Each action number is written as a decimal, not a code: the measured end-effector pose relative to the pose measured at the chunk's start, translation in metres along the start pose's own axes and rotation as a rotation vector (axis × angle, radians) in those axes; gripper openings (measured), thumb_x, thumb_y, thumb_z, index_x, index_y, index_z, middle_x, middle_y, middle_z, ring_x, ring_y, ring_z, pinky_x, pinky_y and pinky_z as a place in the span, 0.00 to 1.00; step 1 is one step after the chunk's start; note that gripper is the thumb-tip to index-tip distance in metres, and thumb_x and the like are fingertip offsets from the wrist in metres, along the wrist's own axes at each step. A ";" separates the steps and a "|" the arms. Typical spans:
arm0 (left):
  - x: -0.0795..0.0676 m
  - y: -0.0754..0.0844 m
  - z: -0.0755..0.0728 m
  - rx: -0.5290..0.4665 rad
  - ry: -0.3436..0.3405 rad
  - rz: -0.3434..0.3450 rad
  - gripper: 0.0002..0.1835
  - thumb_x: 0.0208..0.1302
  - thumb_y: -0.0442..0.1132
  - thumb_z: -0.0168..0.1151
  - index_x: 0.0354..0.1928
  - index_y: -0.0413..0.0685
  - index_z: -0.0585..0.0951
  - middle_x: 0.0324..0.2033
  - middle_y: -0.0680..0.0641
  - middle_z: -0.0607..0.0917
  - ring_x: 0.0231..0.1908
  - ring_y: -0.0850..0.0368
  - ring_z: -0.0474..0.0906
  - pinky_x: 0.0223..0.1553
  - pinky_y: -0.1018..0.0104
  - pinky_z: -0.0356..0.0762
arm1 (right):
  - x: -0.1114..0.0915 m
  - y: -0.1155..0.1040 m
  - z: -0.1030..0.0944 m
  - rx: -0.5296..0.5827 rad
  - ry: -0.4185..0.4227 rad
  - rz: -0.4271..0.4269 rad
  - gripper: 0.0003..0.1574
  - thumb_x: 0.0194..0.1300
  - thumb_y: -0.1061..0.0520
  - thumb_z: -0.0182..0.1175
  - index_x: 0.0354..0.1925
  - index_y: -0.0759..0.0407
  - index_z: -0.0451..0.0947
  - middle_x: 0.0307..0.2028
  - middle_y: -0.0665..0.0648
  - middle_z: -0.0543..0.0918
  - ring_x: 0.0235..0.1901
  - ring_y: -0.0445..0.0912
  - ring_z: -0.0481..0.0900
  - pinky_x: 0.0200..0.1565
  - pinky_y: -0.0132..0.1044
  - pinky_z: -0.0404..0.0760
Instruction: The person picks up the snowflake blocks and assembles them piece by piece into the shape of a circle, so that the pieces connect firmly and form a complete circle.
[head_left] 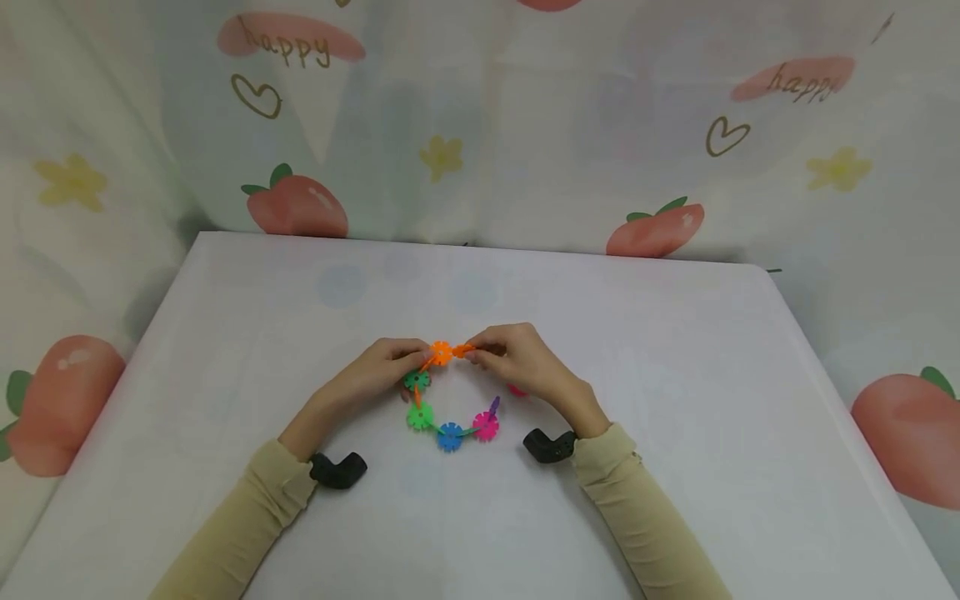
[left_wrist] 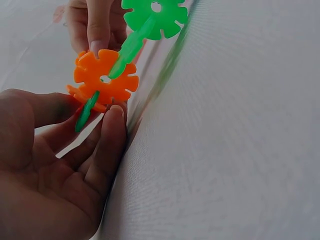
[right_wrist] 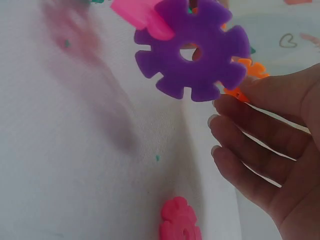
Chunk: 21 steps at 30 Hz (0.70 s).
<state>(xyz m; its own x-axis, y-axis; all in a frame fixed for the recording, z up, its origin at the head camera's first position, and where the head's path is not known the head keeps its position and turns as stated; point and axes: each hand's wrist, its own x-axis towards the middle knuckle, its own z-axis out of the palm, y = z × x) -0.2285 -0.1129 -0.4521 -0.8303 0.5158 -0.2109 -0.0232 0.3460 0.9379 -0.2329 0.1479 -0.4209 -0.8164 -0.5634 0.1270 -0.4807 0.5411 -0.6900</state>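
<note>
A chain of slotted plastic flower discs hangs in a curve between and below the two hands. In the head view it runs from orange discs (head_left: 441, 353) at the top, through green discs (head_left: 421, 416) and a blue disc (head_left: 450, 437), to a pink disc (head_left: 486, 426) and a purple disc (right_wrist: 192, 50) at its free end. My left hand (head_left: 390, 362) pinches the chain beside the upper orange disc with thumb and fingertips. Opposite it, my right hand (head_left: 517, 354) pinches the orange end disc (head_left: 463, 351) between thumb and index finger, its other fingers loosely bent.
A loose pink disc (right_wrist: 180, 220) lies on the white table (head_left: 675, 375), partly behind the right wrist in the head view. Black wrist-worn devices (head_left: 339, 471) sit at both cuffs. A printed curtain (head_left: 517, 167) stands behind the table's far edge.
</note>
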 end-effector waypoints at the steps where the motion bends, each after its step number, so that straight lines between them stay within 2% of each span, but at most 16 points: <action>1: 0.000 -0.001 0.000 -0.010 -0.003 0.004 0.17 0.81 0.44 0.51 0.55 0.40 0.83 0.33 0.45 0.82 0.25 0.53 0.80 0.34 0.63 0.83 | 0.000 0.000 0.001 -0.013 0.004 -0.013 0.09 0.68 0.63 0.67 0.45 0.63 0.89 0.41 0.58 0.91 0.37 0.45 0.86 0.42 0.36 0.85; 10: 0.000 -0.001 0.000 -0.063 -0.004 0.008 0.17 0.81 0.44 0.52 0.54 0.40 0.83 0.32 0.45 0.81 0.24 0.53 0.82 0.31 0.65 0.82 | 0.002 0.003 0.008 -0.080 0.068 -0.118 0.08 0.66 0.65 0.69 0.43 0.63 0.90 0.37 0.57 0.91 0.31 0.43 0.83 0.37 0.33 0.83; 21: -0.001 -0.001 0.005 -0.126 0.039 0.010 0.17 0.81 0.42 0.52 0.53 0.37 0.85 0.40 0.41 0.89 0.23 0.55 0.81 0.30 0.67 0.82 | 0.005 0.002 0.022 -0.148 0.178 -0.257 0.06 0.61 0.69 0.71 0.39 0.68 0.90 0.32 0.59 0.91 0.29 0.46 0.87 0.35 0.36 0.86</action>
<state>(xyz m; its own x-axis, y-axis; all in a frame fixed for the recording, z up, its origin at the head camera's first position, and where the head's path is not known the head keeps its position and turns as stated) -0.2252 -0.1100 -0.4544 -0.8516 0.4874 -0.1929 -0.0826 0.2387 0.9676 -0.2307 0.1325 -0.4367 -0.6996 -0.5819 0.4147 -0.7083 0.4878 -0.5103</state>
